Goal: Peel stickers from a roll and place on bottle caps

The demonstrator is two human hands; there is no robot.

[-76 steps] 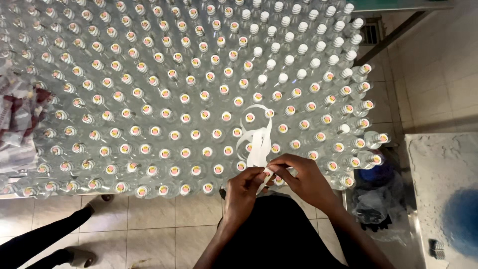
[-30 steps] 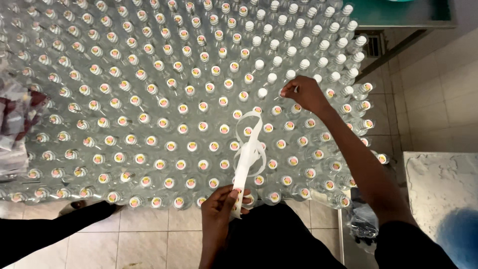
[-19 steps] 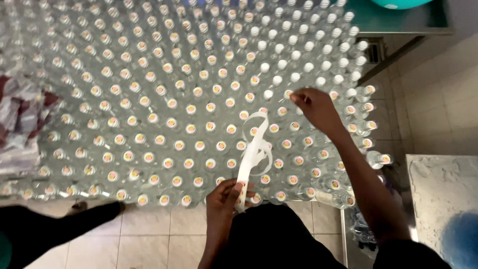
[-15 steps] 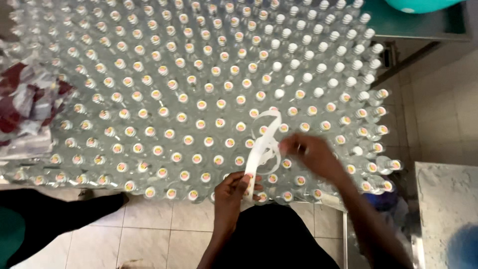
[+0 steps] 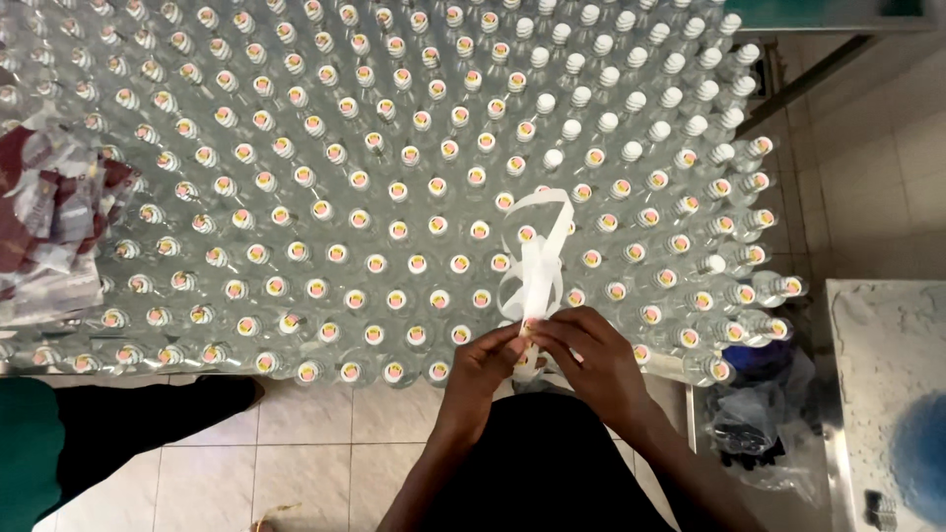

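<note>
Two hands meet at 6 o'clock: left hand (image 5: 490,363) and right hand (image 5: 588,355) both pinch closed on one white looped strip (image 5: 540,258). The strip rises toward 12 o'clock over clear bottles (image 5: 394,187), too many to count.

Even indoor light, perhaps overhead; soft, edge-warped picture.
</note>
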